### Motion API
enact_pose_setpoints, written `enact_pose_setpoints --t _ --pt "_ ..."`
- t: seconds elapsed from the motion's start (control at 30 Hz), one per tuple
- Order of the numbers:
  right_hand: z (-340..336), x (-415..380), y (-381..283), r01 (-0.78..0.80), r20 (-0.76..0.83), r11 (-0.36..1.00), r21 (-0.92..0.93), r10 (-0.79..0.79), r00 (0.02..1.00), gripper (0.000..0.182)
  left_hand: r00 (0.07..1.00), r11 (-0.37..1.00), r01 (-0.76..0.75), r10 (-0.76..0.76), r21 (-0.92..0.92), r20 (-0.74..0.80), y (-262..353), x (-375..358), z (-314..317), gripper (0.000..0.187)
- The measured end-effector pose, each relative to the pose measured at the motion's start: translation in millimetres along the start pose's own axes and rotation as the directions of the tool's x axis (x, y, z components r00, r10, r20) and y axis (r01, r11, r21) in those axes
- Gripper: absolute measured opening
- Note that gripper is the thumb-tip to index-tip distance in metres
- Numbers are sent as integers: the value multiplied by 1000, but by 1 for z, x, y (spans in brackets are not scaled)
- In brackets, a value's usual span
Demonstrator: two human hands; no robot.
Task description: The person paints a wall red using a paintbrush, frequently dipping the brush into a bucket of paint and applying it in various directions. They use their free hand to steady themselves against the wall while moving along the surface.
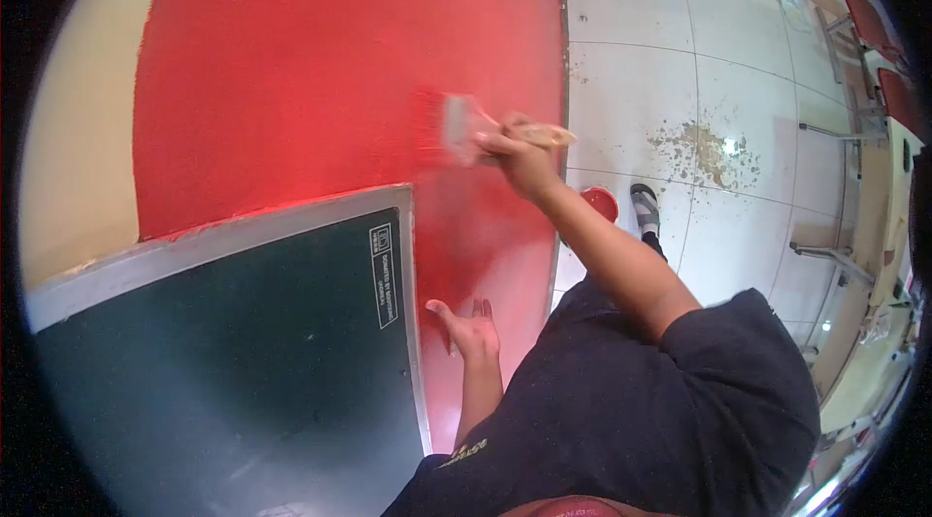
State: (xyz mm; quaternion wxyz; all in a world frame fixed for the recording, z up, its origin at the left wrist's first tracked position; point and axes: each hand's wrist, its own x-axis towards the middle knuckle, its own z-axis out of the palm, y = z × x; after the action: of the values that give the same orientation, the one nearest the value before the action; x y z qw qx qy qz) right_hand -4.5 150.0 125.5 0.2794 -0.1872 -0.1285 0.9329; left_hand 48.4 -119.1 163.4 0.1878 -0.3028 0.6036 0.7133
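Observation:
My right hand (515,153) is closed around the wooden handle of a wide paintbrush (461,129). The brush's bristles are red and blurred, against the red painted wall (291,61). My left hand (471,331) holds nothing; its thumb and fingers are apart beside the lower red wall, near the frame of a dark green board (243,362). Beyond my right forearm a round container of red paint (600,203) is partly visible near my foot.
A cream wall section (87,129) borders the red paint at the left. White floor tiles (631,80) bear brownish stains (714,153). Chairs with red parts (864,17) and metal legs stand along the right. My sandalled foot (645,208) is beside the paint container.

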Motion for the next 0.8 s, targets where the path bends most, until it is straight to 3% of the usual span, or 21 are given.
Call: enact_pose_setpoints --t 0.03,0.07,0.1,0.17,0.2,0.27,0.33,0.4,0.43,0.5,0.53,0.6,0.67,0.7,0.73,0.8 --pt "-34 -2 13 8 -126 999 -40 -13 992 28 998 1000 -16 15 23 62 1 0 -4 124" --pt "-65 -4 27 11 -250 997 -78 -30 968 27 1000 1000 4 -4 -15 -3 -6 12 -16 124" --pt "-91 -2 36 6 -256 998 -67 -23 966 27 1000 1000 1 -1 -5 -10 -4 9 -11 124" --pt "-125 2 46 42 -317 901 -432 -195 928 24 997 1000 -17 16 -10 -69 1 -6 6 125" --pt "-104 -2 30 9 -343 900 -437 -176 923 24 997 1000 -13 13 -4 -71 2 -7 5 125" --pt "-51 -7 9 48 -209 908 -416 -147 967 27 1000 999 -13 14 52 -18 2 -9 7 128" --pt "-7 -10 -2 234 116 856 -462 -203 972 32 1000 998 28 -28 60 1 2 -2 -2 129" --pt "37 -26 -42 233 246 946 -227 -176 953 35 999 999 48 -47 14 -24 -8 17 -22 133" --pt "31 -25 -42 238 247 943 -233 -179 952 35 998 999 52 -52 10 -17 -6 11 -19 133" --pt "2 -5 -36 121 183 981 -149 -93 979 38 998 1000 -9 9 -2 -66 -5 2 -7 118" --pt "-34 12 -13 86 95 981 -174 -70 993 39 998 1000 -11 12 13 -57 -5 5 -3 118" --pt "-123 36 38 -17 -114 1000 7 18 993 41 999 999 4 -6 -45 -54 -4 4 -7 115" --pt "-207 44 70 -82 -339 988 -128 34 940 35 1000 1000 5 -5 20 -17 -5 6 -9 122" --pt "-250 55 88 -91 -356 989 -118 43 933 35 1000 998 3 -5 58 31 -9 7 -10 130" --pt "-291 65 108 -95 -417 941 -323 -52 907 29 1000 997 10 -12 75 17 -18 6 -10 130" --pt "-292 64 115 -98 -407 817 -568 -175 896 16 999 975 19 -25 221 26 -43 5 -15 122"
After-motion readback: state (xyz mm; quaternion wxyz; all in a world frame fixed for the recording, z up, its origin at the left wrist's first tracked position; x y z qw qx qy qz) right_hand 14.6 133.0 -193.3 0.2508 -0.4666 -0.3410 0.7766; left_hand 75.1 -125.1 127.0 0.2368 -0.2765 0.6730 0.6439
